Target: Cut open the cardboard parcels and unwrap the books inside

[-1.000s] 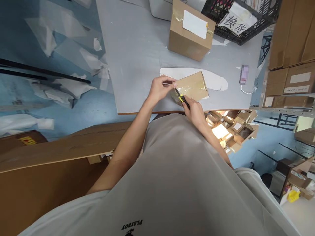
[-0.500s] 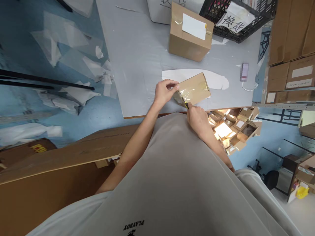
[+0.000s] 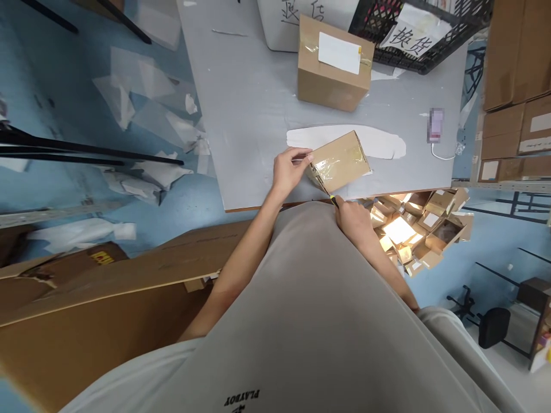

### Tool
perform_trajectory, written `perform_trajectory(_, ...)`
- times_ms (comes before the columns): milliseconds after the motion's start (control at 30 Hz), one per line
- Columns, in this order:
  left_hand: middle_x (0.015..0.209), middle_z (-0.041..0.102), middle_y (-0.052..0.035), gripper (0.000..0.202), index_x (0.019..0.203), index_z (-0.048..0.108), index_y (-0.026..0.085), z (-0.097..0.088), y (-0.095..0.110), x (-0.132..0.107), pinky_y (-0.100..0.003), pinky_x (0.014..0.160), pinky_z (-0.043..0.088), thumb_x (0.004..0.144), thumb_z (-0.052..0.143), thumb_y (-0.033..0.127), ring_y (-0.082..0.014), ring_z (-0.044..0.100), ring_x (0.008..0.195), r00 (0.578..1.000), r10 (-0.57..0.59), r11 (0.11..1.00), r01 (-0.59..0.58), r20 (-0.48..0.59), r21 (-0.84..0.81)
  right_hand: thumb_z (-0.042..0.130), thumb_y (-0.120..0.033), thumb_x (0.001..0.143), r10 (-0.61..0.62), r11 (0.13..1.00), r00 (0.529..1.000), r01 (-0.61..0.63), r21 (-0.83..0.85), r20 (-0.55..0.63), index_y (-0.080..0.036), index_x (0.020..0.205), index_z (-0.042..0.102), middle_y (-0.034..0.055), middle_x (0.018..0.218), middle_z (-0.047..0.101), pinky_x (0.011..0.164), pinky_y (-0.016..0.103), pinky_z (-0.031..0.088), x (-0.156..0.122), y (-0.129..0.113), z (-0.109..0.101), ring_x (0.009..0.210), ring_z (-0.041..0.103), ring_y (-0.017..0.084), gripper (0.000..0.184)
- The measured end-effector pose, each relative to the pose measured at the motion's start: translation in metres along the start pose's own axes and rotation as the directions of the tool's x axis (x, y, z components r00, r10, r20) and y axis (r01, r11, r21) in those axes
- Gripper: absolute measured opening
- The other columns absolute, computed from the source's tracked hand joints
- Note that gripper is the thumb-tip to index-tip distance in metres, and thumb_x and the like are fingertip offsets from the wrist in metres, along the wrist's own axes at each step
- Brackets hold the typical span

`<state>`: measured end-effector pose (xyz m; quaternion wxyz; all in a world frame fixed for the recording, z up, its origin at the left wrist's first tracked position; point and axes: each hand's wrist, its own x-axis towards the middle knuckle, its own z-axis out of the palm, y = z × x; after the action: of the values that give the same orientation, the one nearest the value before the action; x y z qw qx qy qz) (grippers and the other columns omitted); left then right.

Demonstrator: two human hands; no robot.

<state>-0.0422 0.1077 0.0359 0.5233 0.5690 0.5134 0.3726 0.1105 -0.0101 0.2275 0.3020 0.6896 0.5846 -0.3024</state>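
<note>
A small taped cardboard box point(image 3: 340, 160) lies at an angle near the table's front edge, with shiny clear tape across it. My left hand point(image 3: 289, 172) grips its left corner, thumb and fingers closed on the edge. In my right hand point(image 3: 353, 219) is a utility knife point(image 3: 333, 199) with a yellow-and-black body, most of it hidden by the fingers. The knife is at the box's lower corner, at the near end of a dark slit along the left side. A white paper strip point(image 3: 383, 142) lies partly under the box.
A larger labelled cardboard box point(image 3: 331, 86) stands further back on the grey table point(image 3: 241, 103), by a black crate point(image 3: 424, 63) and a white bin point(image 3: 279, 37). A blurred device with a cable point(image 3: 435, 126) lies right. Opened cartons point(image 3: 430, 229) are heaped below the table's right side.
My right hand and the knife have moved down and right along the box's left edge to its near corner, and the slit shows longer. My left hand still holds the box.
</note>
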Motion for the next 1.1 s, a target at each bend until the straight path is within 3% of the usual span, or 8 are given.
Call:
perform_trajectory(100,0.134,0.081,-0.0127,0.043,0.129,0.081,0.021,-0.004,0.001,-0.01,-0.042,0.105,0.068,0.103,0.069,0.052,-0.0272,0.08,0.121,1.0,0.019,1.0,-0.019,0.021,0.002,0.043,-0.025,0.117,-0.053,0.994,0.997,0.058,0.094,-0.062,-0.021,0.15,0.067,0.0173,0.126,0.084,0.094,0.04,0.058,-0.005,0.015,0.003,0.113,0.081,0.034,0.041)
perform_trajectory(200,0.155,0.071,-0.0129,0.058,0.153,0.069,0.024,-0.011,0.004,-0.021,-0.047,0.114,0.064,0.097,0.073,0.042,-0.0305,0.072,0.14,0.99,0.07,0.995,-0.078,0.126,0.059,0.048,-0.031,0.115,-0.059,0.955,0.958,0.136,0.262,-0.28,-0.023,0.147,0.07,0.0147,0.124,0.085,0.096,0.04,0.059,0.004,0.045,0.009,0.112,0.08,0.034,0.04)
perform_trajectory(367,0.166,0.061,-0.0158,0.087,0.169,0.051,0.024,-0.007,0.01,-0.031,-0.059,0.131,0.051,0.086,0.079,0.026,-0.0393,0.058,0.154,0.978,0.127,0.917,-0.18,0.167,0.357,0.061,-0.049,0.109,0.167,0.894,0.737,0.166,0.416,-0.655,-0.02,0.138,0.075,0.0184,0.131,0.078,0.099,0.047,0.061,0.073,0.105,0.023,0.115,0.076,0.035,0.043)
perform_trajectory(433,0.165,0.062,-0.0173,0.087,0.169,0.05,0.023,-0.001,0.012,-0.032,-0.062,0.133,0.048,0.087,0.077,0.024,-0.0417,0.057,0.155,0.979,0.136,0.888,-0.189,0.153,0.419,0.067,-0.049,0.106,0.183,0.873,0.713,0.2,0.446,-0.677,-0.021,0.134,0.076,0.0179,0.132,0.076,0.102,0.047,0.06,0.104,0.119,0.027,0.116,0.075,0.034,0.041)
perform_trajectory(600,0.16,0.066,-0.0147,0.076,0.164,0.056,0.022,0.006,0.015,-0.036,-0.055,0.129,0.052,0.089,0.063,0.017,-0.0363,0.063,0.15,0.989,0.115,0.904,-0.142,0.09,0.403,0.064,-0.048,0.109,0.117,0.808,0.73,0.324,0.491,-0.674,-0.018,0.136,0.074,0.0169,0.13,0.078,0.107,0.044,0.059,0.136,0.126,0.03,0.122,0.074,0.031,0.042)
perform_trajectory(833,0.157,0.071,-0.0131,0.057,0.153,0.07,0.025,0.009,0.018,-0.034,-0.046,0.118,0.062,0.098,0.06,0.032,-0.028,0.068,0.147,0.999,0.01,0.985,-0.003,-0.035,0.173,0.05,-0.044,0.115,0.114,0.856,0.823,0.203,0.476,-0.557,-0.012,0.146,0.067,0.0217,0.137,0.073,0.108,0.039,0.055,0.12,0.113,0.022,0.127,0.07,0.03,0.048)
perform_trajectory(967,0.154,0.074,-0.012,0.051,0.15,0.071,0.027,0.009,0.028,-0.027,-0.047,0.12,0.061,0.103,0.063,0.044,-0.0279,0.069,0.147,0.991,-0.057,0.99,0.072,-0.118,0.124,0.047,-0.042,0.116,0.072,0.846,0.862,0.214,0.488,-0.502,-0.014,0.144,0.069,0.021,0.136,0.075,0.111,0.039,0.054,0.107,0.107,0.027,0.129,0.07,0.03,0.045)
perform_trajectory(1100,0.159,0.071,-0.0091,0.049,0.151,0.073,0.031,0.014,0.052,-0.024,-0.056,0.135,0.047,0.103,0.063,0.037,-0.0317,0.06,0.157,0.994,0.057,0.958,-0.028,-0.091,0.286,0.038,-0.042,0.118,0.032,0.876,0.896,0.188,0.445,-0.443,-0.014,0.159,0.06,0.022,0.143,0.075,0.11,0.039,0.056,0.096,0.11,0.03,0.128,0.073,0.031,0.054)
